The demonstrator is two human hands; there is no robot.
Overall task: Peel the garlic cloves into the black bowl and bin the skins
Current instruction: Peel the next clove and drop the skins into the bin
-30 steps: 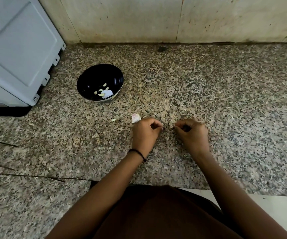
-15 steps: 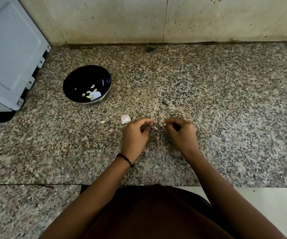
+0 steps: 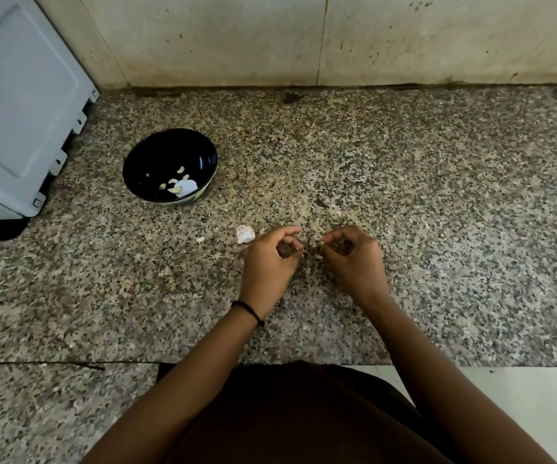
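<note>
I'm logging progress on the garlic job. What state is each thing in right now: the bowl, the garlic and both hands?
black bowl, upright on the counter, holding a few cloves.
peeled cloves, loose at the bowl's bottom.
left hand, fingers curled; whether it holds anything is unclear.
right hand, fingers curled, tips pinched together; whether it holds anything is unclear.
pinkish garlic piece, lying on the counter beside the left hand, outside the bowl.

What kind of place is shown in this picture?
Probably a home kitchen: a speckled granite worktop meets a stained wall, a black bowl holds peeled garlic cloves, and a grey appliance stands at the left.
</note>
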